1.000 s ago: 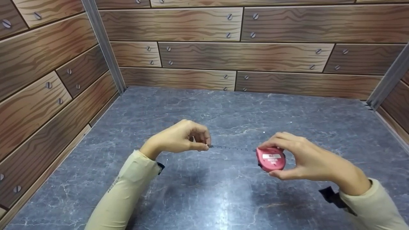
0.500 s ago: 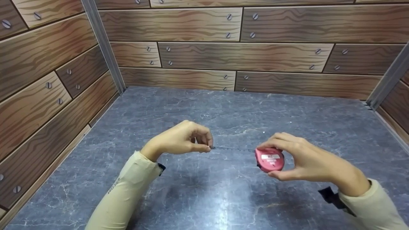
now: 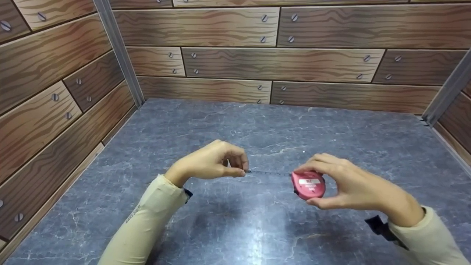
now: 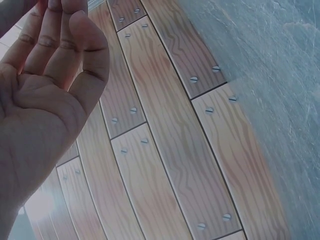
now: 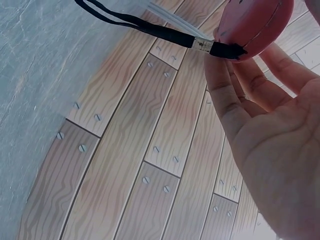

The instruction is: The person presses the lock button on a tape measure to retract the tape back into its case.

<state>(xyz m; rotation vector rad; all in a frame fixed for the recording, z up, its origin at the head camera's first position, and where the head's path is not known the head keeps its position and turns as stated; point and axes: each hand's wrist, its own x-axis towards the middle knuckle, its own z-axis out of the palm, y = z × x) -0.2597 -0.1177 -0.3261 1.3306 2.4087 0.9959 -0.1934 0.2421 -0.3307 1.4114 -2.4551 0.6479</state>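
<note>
A red tape measure (image 3: 308, 186) with a white label is held by my right hand (image 3: 353, 184), thumb below and fingers above the case. Its thin dark blade (image 3: 270, 173) runs level across to my left hand (image 3: 211, 162), which pinches the blade's end between thumb and fingertips. From the right wrist view, the red case (image 5: 255, 27) sits against the fingers, and a black wrist strap (image 5: 145, 27) hangs off it. The left wrist view shows the left palm (image 4: 45, 105) with curled fingers; the blade's end is hidden there.
Both hands are over a grey-blue marbled tabletop (image 3: 220, 121). Wood-print panels (image 3: 228, 29) stand along the back, and more panels (image 3: 48, 73) rise on the left. Metal corner posts (image 3: 123, 55) join the walls.
My left hand has shifted slightly right, and my right hand with the tape measure slightly left. The exposed length of blade between them is shorter.
</note>
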